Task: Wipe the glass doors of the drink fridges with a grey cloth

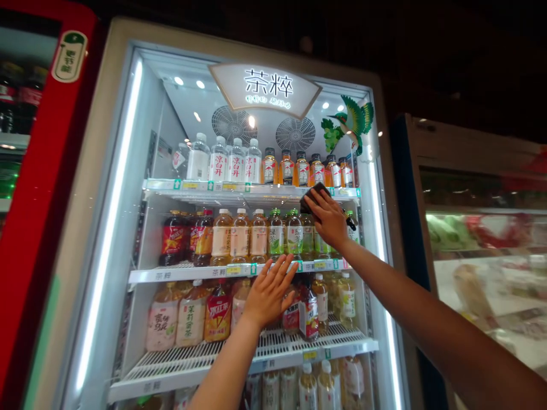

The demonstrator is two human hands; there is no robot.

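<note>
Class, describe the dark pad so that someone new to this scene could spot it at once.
Find the lit drinks cooler with a fan-shaped sign at its top. Below the sign's right end, the person's right hand has its fingers over the dark pad. Unlike the labelled bottles behind it, the pad is plain and nearly black.

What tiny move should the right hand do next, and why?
Perhaps slide the right hand slightly sideways across the see-through glass door, since it seems to press a small dark pad there, and the spread left hand is lower, apart.
</note>
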